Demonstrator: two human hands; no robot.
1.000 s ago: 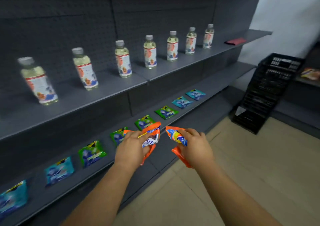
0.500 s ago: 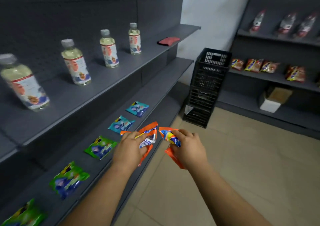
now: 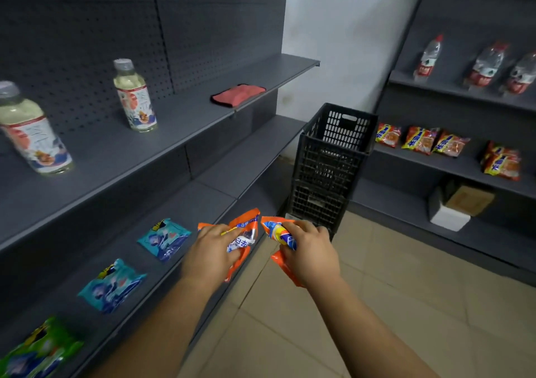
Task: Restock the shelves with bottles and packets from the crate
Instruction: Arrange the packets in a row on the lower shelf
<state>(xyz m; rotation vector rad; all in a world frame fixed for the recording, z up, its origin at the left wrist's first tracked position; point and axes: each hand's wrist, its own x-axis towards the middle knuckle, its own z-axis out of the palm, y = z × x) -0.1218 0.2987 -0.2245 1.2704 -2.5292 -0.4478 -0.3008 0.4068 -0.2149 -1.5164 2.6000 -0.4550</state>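
My left hand (image 3: pixel 210 254) grips an orange packet (image 3: pixel 246 229) with blue and white print, held over the front edge of the lower shelf (image 3: pixel 208 200). My right hand (image 3: pixel 311 251) grips a second orange packet (image 3: pixel 275 229) just to its right, above the floor. Two teal packets (image 3: pixel 164 239) (image 3: pixel 111 284) and a green one (image 3: pixel 37 348) lie in a row on that shelf. Two pale drink bottles (image 3: pixel 136 97) (image 3: pixel 32 132) stand on the shelf above. The black crate (image 3: pixel 333 157) stands ahead on the floor.
A red cloth (image 3: pixel 237 94) lies on the upper shelf near its right end. The right-hand rack holds water bottles (image 3: pixel 487 65), red and yellow snack packets (image 3: pixel 420 139) and a cardboard box (image 3: pixel 461 203). Tiled floor (image 3: pixel 377 305) stretches between the racks.
The view has swung right along the shelves: fewer bottles and packets are in sight, and the crate and the right-hand rack have come closer. Both hands keep hold of their orange packets.
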